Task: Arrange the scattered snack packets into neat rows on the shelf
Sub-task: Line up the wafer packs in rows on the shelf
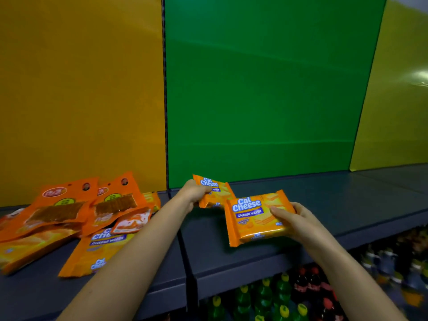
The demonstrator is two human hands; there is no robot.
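Note:
My right hand (293, 220) grips the right end of an orange Cal Cheese wafer packet (251, 218), held just above the grey shelf (335, 198) in front of the green panel. My left hand (193, 193) holds a second Cal Cheese packet (217, 191) by its left edge, behind and to the left of the first. A loose pile lies on the left part of the shelf: two orange snack pouches with clear windows (58, 212) (118, 202), another Cal Cheese packet (97, 249) partly under my left forearm, and an orange packet (27, 249) at the far left.
An orange back panel (81, 89), a green one (266, 89) and a yellow one (393, 112) stand behind the shelf. A dark divider seam (183, 239) splits the shelf board. Green and red drink bottles (278, 297) fill the shelf below.

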